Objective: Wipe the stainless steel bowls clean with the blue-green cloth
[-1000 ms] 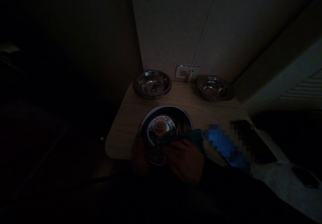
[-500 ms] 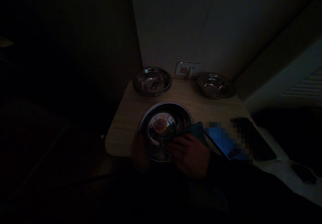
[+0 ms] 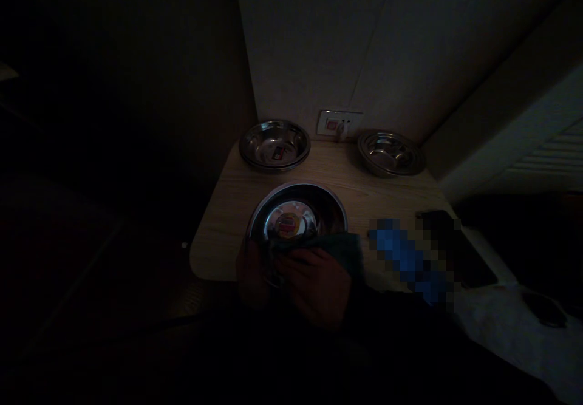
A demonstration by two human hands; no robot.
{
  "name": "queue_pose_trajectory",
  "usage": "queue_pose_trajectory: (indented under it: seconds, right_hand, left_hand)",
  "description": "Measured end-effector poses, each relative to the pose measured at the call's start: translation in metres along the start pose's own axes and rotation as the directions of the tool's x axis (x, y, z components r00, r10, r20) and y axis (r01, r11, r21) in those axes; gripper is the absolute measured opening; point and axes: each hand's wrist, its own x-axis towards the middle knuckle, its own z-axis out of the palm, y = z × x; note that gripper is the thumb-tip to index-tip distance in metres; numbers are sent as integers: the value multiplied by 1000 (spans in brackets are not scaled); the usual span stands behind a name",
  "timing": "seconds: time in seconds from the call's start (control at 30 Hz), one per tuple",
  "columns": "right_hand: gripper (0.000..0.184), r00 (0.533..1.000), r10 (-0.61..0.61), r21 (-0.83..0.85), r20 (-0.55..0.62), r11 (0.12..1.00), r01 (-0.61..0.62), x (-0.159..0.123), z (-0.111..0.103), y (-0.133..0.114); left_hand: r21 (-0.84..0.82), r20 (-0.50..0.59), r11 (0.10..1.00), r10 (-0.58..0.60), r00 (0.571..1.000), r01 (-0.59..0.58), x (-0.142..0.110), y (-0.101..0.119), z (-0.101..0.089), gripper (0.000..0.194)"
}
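Observation:
The scene is very dark. A steel bowl (image 3: 298, 211) with a round sticker in its bottom is tilted toward me at the near edge of a small wooden table (image 3: 228, 223). My left hand (image 3: 248, 271) grips the bowl's near left rim. My right hand (image 3: 314, 280) is closed on a dark teal cloth (image 3: 339, 250) and presses it against the bowl's near inner side.
Two more steel bowls stand at the back of the table: a stack (image 3: 274, 144) on the left and a single bowl (image 3: 390, 153) on the right, with a wall socket (image 3: 339, 124) between them. A dark phone (image 3: 460, 250) lies at the right. A wall rises right behind the table.
My right hand with the cloth has slid left along the near side of the bowl. The left hand has kept its hold on the rim.

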Motion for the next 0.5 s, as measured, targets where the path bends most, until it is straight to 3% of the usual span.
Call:
queue_pose_trajectory:
  seconds: [0.17,0.3,0.5]
  right_hand:
    - [35,983,-140,-201,116,966,161,-22,-25,38]
    - [36,989,-125,-236,84,961,142,-28,-30,40]
    - [40,987,-155,-227,41,960,160,-37,-17,35]
  left_hand:
    - [-5,-93,997,77,993,-77,-7,7,12,47]
    - [1,-101,995,95,990,-95,-8,12,14,44]
    - [17,77,991,129,989,-130,2,27,8,46]
